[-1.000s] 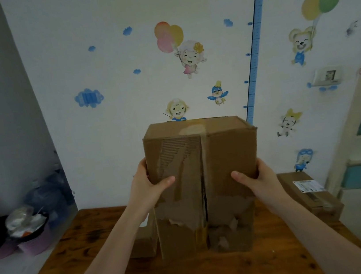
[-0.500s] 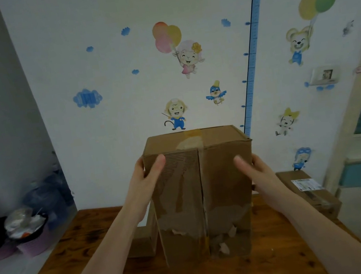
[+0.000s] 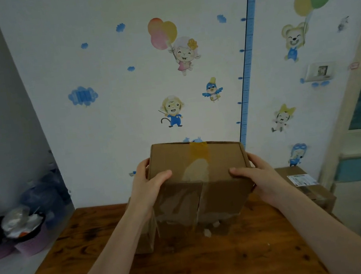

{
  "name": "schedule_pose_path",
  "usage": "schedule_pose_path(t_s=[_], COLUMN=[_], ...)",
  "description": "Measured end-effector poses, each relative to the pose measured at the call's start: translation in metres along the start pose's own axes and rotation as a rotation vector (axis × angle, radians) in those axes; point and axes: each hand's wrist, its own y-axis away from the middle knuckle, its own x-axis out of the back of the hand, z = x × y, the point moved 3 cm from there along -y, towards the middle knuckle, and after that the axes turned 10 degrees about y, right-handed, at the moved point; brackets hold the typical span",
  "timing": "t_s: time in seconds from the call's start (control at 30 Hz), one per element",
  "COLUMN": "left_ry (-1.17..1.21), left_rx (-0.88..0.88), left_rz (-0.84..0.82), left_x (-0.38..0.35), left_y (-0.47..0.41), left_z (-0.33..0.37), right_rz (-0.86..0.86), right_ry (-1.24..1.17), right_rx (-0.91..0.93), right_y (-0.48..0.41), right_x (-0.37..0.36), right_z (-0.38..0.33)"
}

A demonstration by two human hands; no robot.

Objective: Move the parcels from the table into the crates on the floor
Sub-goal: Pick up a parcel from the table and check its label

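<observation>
Left hand (image 3: 149, 185): clamped on the left side of the box (image 3: 199, 180), thumb laid over the top front edge, fingers wrapped round the far side.
Right hand (image 3: 257, 177): the mirror grip is taken on the right side, thumb across the top edge, fingers hidden behind the wall.
Box: held between both palms over the table (image 3: 194, 272), tipped so its taped top faces the camera. Whether its lower edge touches the wood cannot be told.
Why this hold: a tall, wide carton is best squeezed from both sides, and the thumbs on top likely stop it rolling forward.
Front face: torn paper and loose tape are seen low down, so the flaps there are probably weak and the sides are the safer purchase.
Other parcels: one small parcel (image 3: 145, 239) sits just behind the box on the left, and a labelled parcel (image 3: 307, 186) lies at the table's right edge, well apart.
Crates: none in view; the floor is out of frame.
Step judged: carrying off the box, with the drop into a crate not yet done.
</observation>
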Motion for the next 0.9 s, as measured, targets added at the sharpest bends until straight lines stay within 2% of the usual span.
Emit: schedule_pose_path(t_s=[0.27, 0.5, 0.67, 0.77, 0.9], left_ry=[-0.030, -0.002, 0.029, 0.030, 0.083], left_rx=[-0.046, 0.060, 0.047, 0.089, 0.220], left_rz=[-0.019, -0.100, 0.025, 0.070, -0.029], left_x=[0.000, -0.002, 0.000, 0.001, 0.000], left_y=[-0.004, -0.002, -0.004, -0.007, -0.005], left_z=[0.001, -0.002, -0.010, -0.010, -0.007], right_rz=[0.097, 0.151, 0.168, 0.121, 0.091], right_ry=[-0.024, -0.047, -0.020, 0.037, 0.038], right_rx=[0.020, 0.035, 0.066, 0.082, 0.054], right_y=[-0.004, -0.007, -0.006, -0.001, 0.002], right_x=[0.002, 0.002, 0.003, 0.003, 0.003], right_z=[0.003, 0.013, 0.014, 0.018, 0.030])
